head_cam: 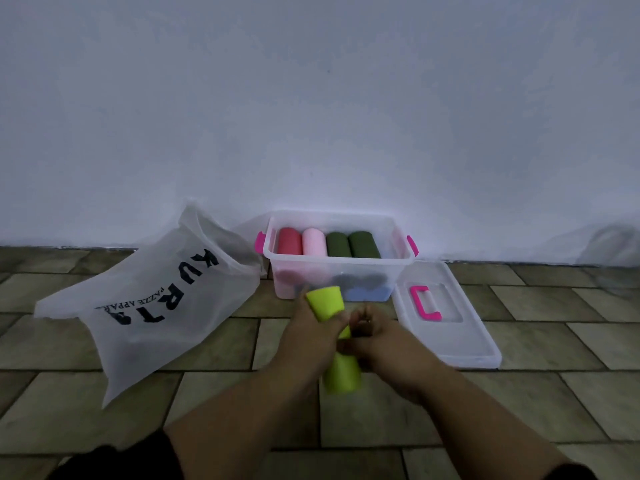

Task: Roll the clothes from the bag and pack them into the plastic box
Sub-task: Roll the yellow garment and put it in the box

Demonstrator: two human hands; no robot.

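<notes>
Tiled floor [221, 403], left hand [311, 337] and right hand [384, 341] both with fingers curled round lime-green roll [326, 301], just before open plastic box [398, 233] holding packed rolls [313, 242], bag [166, 299] left, lid [453, 341] right

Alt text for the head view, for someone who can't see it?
A left hand and right hand grip a lime-green rolled garment over tiles. Behind: a clear plastic box of rolled clothes, white bag left, lid right.
</notes>
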